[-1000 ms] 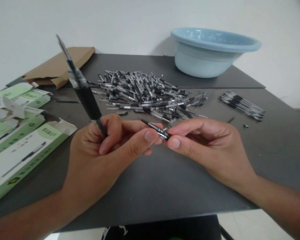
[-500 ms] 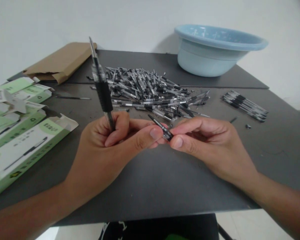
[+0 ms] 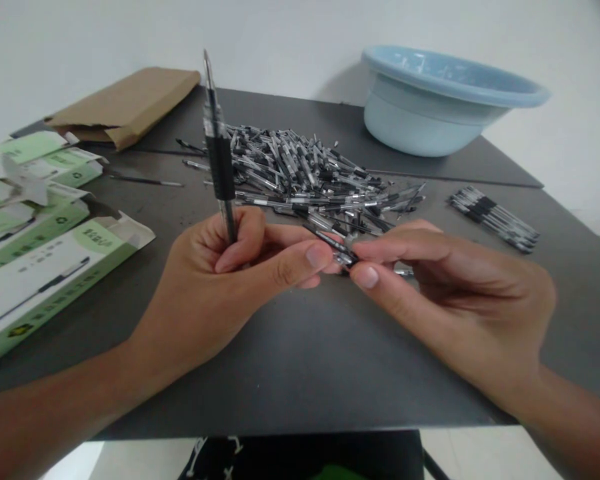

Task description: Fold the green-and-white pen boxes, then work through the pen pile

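Note:
A clear gel pen (image 3: 221, 167) with a black grip stands nearly upright in my left hand (image 3: 230, 280), tip pointing up, its lower barrel wrapped by the curled fingers. Between the thumb and forefinger of that same hand is a small black pen cap (image 3: 325, 236). My right hand (image 3: 470, 293) pinches the cap's near end with thumb and forefinger, so both hands meet on it. The fingertips cover part of the cap. Just beyond the hands lies a loose pile of pens (image 3: 295, 167) and pen parts.
Green and white pen boxes (image 3: 45, 280) are stacked at left, with a brown paper bag (image 3: 125, 107) behind. A blue basin (image 3: 425, 120) stands at back right. To the right lies a neat row of pens (image 3: 493, 217) on the dark table (image 3: 290, 373). A single refill (image 3: 147, 181) lies left.
Both hands have shifted slightly, the right one turning and moving right. The cap has tilted, its lettering now less readable. The view has moved a little.

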{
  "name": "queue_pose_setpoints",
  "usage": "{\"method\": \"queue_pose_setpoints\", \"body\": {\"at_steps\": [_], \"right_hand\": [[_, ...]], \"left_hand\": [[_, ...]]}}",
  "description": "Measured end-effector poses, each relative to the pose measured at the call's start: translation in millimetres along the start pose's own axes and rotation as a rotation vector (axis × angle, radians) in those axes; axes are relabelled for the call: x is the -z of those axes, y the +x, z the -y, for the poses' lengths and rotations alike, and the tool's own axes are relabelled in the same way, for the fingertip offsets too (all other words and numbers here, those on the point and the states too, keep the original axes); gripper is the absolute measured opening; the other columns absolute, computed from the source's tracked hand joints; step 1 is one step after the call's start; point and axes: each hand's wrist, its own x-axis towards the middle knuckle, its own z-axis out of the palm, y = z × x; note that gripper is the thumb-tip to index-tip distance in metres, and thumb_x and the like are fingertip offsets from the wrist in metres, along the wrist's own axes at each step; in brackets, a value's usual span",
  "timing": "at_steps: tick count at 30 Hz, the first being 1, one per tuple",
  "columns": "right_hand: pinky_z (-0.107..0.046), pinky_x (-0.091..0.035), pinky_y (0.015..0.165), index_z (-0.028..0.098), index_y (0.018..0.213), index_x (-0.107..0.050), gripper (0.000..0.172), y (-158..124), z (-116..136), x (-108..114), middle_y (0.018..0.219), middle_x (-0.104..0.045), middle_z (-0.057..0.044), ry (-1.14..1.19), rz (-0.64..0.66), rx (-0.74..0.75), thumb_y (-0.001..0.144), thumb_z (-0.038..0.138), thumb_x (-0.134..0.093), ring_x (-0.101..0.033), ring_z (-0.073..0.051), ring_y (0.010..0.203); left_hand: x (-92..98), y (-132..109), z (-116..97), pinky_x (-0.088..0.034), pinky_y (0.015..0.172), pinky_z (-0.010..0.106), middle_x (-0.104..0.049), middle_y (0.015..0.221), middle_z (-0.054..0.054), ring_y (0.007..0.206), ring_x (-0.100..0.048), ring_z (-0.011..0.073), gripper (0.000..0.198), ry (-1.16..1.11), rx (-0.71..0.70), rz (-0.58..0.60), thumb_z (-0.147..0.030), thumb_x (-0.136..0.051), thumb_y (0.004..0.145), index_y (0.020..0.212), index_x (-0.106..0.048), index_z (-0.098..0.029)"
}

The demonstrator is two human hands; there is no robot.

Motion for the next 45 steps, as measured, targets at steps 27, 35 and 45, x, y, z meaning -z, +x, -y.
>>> {"method": "queue_pose_setpoints", "body": {"at_steps": [27, 35, 45], "right_hand": [[-0.031, -0.061, 0.070, 0.029, 0.099, -0.088, 0.024, 5, -2, 8, 0.091, -0.084, 0.001, 0.215, 0.146, -0.047, 0.081, 0.015, -0.094, -0.075, -0.016, 0.080], [-0.022, -0.058, 0.060, 0.026, 0.096, -0.085, 0.025, 11, -7, 0, 0.085, -0.083, 0.003, 0.378, 0.208, -0.105, 0.077, 0.015, -0.097, -0.073, -0.011, 0.071], [-0.032, -0.059, 0.075, 0.022, 0.114, -0.083, 0.030, 12, -18, 5, 0.096, -0.085, 0.000, 0.252, 0.298, 0.229, 0.086, 0.014, -0.090, -0.073, -0.015, 0.084]], "left_hand": [[1.5, -5, 2, -0.058, 0.065, 0.005, -0.072, 0.066, -0.009, 0.067, -0.073, 0.0026, 0.071, -0.177, 0.094, 0.115, -0.021, -0.088, 0.089, 0.059, -0.024, -0.016], [-2.4, -5, 0, -0.055, 0.055, 0.006, -0.073, 0.068, -0.008, 0.061, -0.068, 0.0024, 0.067, -0.244, 0.140, 0.199, -0.012, -0.080, 0.094, 0.059, -0.023, -0.015], [0.6, -4, -4, -0.057, 0.061, 0.010, -0.078, 0.078, -0.003, 0.068, -0.074, 0.0065, 0.067, -0.186, 0.138, 0.270, -0.011, -0.079, 0.093, 0.057, -0.023, -0.014]]}}
